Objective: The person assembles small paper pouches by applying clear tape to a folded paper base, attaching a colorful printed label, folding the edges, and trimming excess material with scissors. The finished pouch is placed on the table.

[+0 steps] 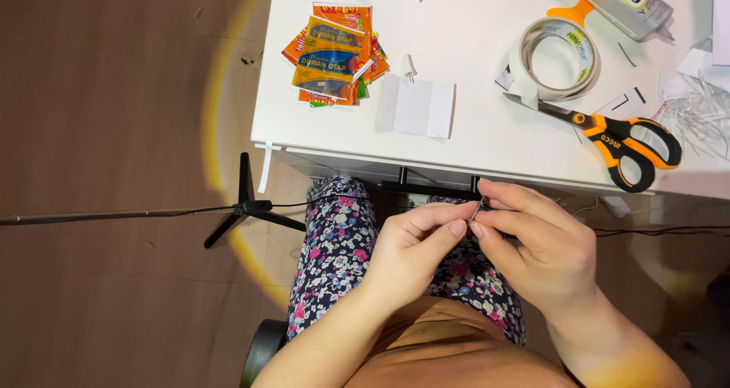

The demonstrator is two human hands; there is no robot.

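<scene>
From the head camera, both hands meet over the lap, just below the near edge of the white table (471, 122). The left hand (414, 251) and the right hand (536, 240) pinch a thin, pale, needle-like sliver (477, 208) between their fingertips; the thumbs and forefingers of both hands are closed on it, the other fingers curled loosely. The sliver is very small and what it is made of cannot be told. Its long axis runs close to upright in the picture, tipped slightly, with the upper end toward 1 o'clock and the lower end toward 7 o'clock. It sits just in front of the table's edge and a dark bar under it, above the flowered fabric (338, 243) on the lap.

On the table, at 12 o'clock from the hands, lies a folded white paper (418, 107). At 11 o'clock lies a pile of orange snack wrappers (334, 53). At 1 o'clock a roll of clear tape (557, 57) lies flat, and orange-handled scissors (620, 141) lie beside it, blades pointing toward 10 o'clock, near the table's edge. A grey tube (623, 0) lies at the far edge.

Open brown floor (114, 91) spreads at 9 o'clock, crossed by a black stand leg (247, 205) and cable.
</scene>
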